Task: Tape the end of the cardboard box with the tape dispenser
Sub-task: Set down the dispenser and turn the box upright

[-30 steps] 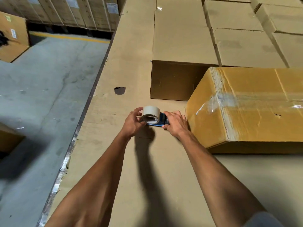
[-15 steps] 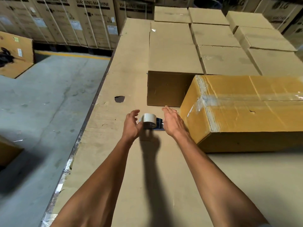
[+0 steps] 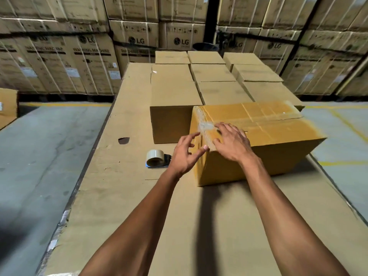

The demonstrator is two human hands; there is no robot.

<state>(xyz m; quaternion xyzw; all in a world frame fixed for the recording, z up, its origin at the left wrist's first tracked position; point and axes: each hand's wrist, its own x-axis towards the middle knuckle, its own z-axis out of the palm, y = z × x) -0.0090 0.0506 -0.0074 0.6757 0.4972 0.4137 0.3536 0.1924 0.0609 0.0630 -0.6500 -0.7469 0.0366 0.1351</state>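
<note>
A yellow-brown cardboard box point(image 3: 278, 140) lies on the cardboard-covered work surface point(image 3: 123, 196), with clear tape along its top seam and over its near left edge. The tape dispenser point(image 3: 157, 159), blue with a tan roll, rests on the surface just left of the box, with no hand on it. My left hand point(image 3: 185, 154) hovers open at the box's left end, fingers spread. My right hand point(image 3: 231, 142) lies flat with spread fingers on the box's top near-left corner, over the tape.
Several plain brown boxes point(image 3: 173, 90) sit in rows behind the taped box. Stacked washing-machine cartons point(image 3: 59, 62) line the back wall. The surface's left edge point(image 3: 79, 182) drops to a concrete floor. A dark hole point(image 3: 123, 140) marks the surface.
Both hands let go of the tape dispenser, which now lies on the surface. They moved right and up to the box's left end. The view tilted upward.
</note>
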